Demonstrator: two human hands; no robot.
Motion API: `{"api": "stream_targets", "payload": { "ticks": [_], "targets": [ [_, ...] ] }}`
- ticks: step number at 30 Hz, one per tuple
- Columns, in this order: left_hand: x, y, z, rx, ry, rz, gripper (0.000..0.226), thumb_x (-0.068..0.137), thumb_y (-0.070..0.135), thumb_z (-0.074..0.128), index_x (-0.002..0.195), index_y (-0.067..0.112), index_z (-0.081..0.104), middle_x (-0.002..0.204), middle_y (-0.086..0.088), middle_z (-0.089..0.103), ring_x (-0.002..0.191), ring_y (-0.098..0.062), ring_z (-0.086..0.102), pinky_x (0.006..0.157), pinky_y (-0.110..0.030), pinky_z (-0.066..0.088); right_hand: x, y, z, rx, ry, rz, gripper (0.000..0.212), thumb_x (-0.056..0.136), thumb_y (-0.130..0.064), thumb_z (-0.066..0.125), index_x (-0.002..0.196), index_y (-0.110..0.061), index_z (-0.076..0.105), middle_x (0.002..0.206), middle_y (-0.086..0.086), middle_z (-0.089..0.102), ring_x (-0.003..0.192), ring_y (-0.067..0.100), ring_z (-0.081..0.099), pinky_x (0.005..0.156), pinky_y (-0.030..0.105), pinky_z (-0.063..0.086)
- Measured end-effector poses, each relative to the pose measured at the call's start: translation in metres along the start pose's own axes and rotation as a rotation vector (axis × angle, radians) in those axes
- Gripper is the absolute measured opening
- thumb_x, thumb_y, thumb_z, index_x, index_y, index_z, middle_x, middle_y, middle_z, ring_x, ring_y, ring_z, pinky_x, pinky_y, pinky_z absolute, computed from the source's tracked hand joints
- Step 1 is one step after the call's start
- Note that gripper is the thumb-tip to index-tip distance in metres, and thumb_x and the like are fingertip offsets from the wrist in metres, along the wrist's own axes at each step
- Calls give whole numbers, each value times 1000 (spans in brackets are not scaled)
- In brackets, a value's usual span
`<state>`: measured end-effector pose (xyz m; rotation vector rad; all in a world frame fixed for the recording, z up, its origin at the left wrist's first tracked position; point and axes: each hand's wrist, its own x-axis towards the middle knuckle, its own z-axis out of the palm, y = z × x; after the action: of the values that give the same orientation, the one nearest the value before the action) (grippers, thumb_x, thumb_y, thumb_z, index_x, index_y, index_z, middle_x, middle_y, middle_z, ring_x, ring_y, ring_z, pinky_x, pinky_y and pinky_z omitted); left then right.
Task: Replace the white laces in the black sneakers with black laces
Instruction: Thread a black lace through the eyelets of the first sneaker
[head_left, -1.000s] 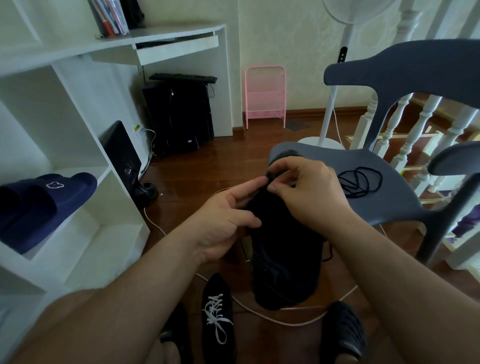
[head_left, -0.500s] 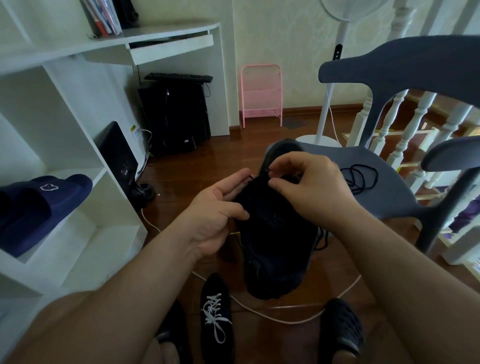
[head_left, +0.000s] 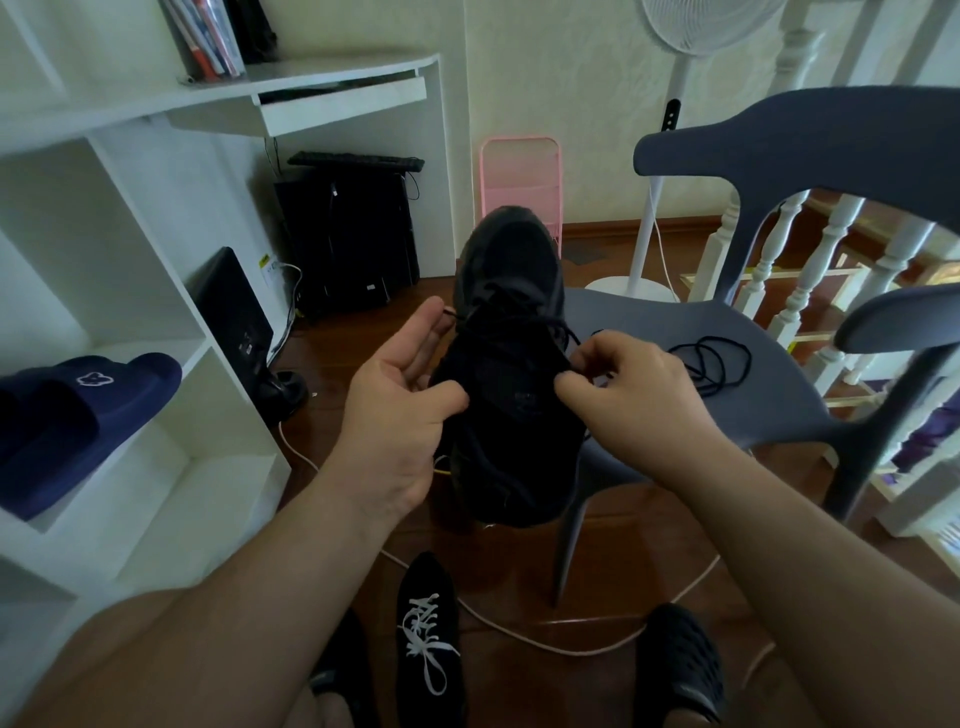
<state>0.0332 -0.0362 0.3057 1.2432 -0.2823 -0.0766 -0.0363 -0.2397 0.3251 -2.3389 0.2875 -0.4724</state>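
Note:
A black sneaker (head_left: 511, 374) is held up in front of me, toe pointing away, with a black lace (head_left: 524, 325) threaded through its eyelets. My left hand (head_left: 402, 410) grips the sneaker's left side, and one lace tip lies between its fingers. My right hand (head_left: 631, 395) pinches the black lace at the sneaker's right side. A second black sneaker (head_left: 428, 631) with white laces (head_left: 423, 636) stands on the floor below. A spare black lace (head_left: 719, 364) lies coiled on the grey chair seat (head_left: 769, 410).
A white shelf unit (head_left: 150, 322) with navy slides (head_left: 67, 421) stands at the left. The grey chair's back (head_left: 810, 148) rises at the right, before white banisters. A white cable (head_left: 545, 644) runs across the wooden floor. My feet in black clogs (head_left: 680, 670) are at the bottom.
The sneaker has been raised and tipped so that its toe points up and away. My right hand has moved from the top of the tongue to the right side, pulling the lace.

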Motion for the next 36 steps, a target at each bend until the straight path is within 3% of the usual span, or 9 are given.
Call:
{"api": "stream_targets", "payload": {
  "ticks": [7,10,14,20,25,28,30,32,36],
  "targets": [
    [-4,1,0,36,-108,21,84,65,-11,68,138,31,64,133,14,72,127,-3,64,93,-22,57,0,-3,12,-76,153,-57,28,103,-47,53,91,-25,65,77,-7,67,73,14,62,64,40,54],
    [-5,6,0,35,-176,-54,57,79,5,71,131,25,75,117,2,79,109,-13,75,83,-26,61,2,0,12,-101,242,-59,27,104,-36,52,84,-20,62,67,-4,60,65,18,58,56,36,47],
    [-6,5,3,108,-44,-38,15,92,12,79,100,23,86,92,-1,82,87,-11,79,72,-20,60,0,-1,9,-122,321,-127,23,104,-35,54,90,-21,63,66,-8,58,62,14,57,55,32,40],
    [0,-6,1,196,73,-12,29,87,2,83,77,30,81,86,-1,80,87,-15,78,74,-21,59,0,-3,18,-263,219,-221,26,105,-41,57,98,-17,65,80,-1,66,75,25,63,67,42,53],
    [9,16,-12,-34,-2,-96,21,74,7,77,71,28,81,85,-4,79,90,-19,78,77,-27,62,10,7,14,-200,202,-75,24,106,-41,52,94,-21,60,77,-5,62,73,22,60,60,38,48],
    [27,39,-39,-412,-31,-117,26,80,1,67,72,21,81,81,-6,76,85,-17,78,82,-36,65,16,15,6,-130,233,37,24,107,-43,47,94,-25,56,78,-8,59,72,15,57,58,35,42],
    [37,50,-55,-572,30,-115,21,84,0,65,82,16,78,78,-5,72,75,-15,75,73,-32,64,16,17,5,-100,250,35,24,108,-42,45,97,-24,56,79,-6,60,72,14,57,59,36,43],
    [39,48,-57,-469,83,-143,20,88,-3,62,95,11,75,77,-4,68,64,-10,67,61,-25,59,14,15,7,-81,264,2,23,108,-41,45,98,-23,56,79,-6,60,71,13,57,58,35,41],
    [22,16,-31,219,-9,-129,23,101,17,62,103,24,84,89,5,74,70,-7,63,59,-22,52,10,7,13,-86,277,-53,21,109,-40,46,97,-24,54,77,-8,58,70,8,54,55,31,37]
  ]
}}
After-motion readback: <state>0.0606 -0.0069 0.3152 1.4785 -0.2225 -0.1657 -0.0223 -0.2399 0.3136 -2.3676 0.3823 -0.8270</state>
